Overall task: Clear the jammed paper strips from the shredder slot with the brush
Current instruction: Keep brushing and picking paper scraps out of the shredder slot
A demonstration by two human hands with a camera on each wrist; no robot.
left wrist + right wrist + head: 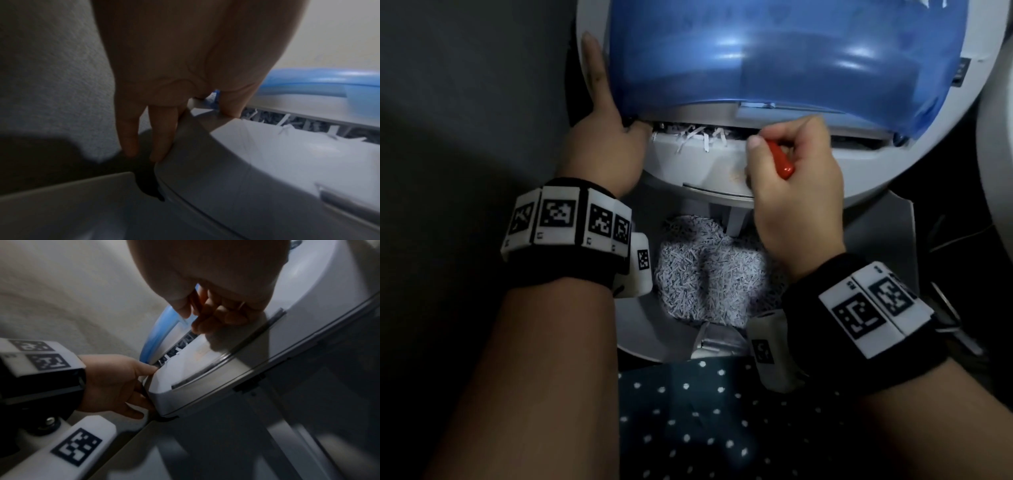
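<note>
The shredder head point(688, 168) is pale grey with a blue see-through cover point(774, 54). White jammed paper strips point(698, 137) stick out of its slot, and show too in the left wrist view point(287, 125) and the right wrist view point(174, 352). My right hand point(794, 171) grips the red handle of the brush point(780, 161) at the slot, just right of the strips. The bristles are hidden behind the fingers. My left hand point(602, 113) lies flat along the shredder's left side with straight fingers point(162, 138), thumb at the slot's left end.
Below the shredder head an open bin point(640, 329) holds a heap of shredded paper point(705, 274). Dark dotted fabric point(705, 428) fills the near foreground. A grey textured surface point(465, 102) lies to the left, and a thin cable point(959, 236) to the right.
</note>
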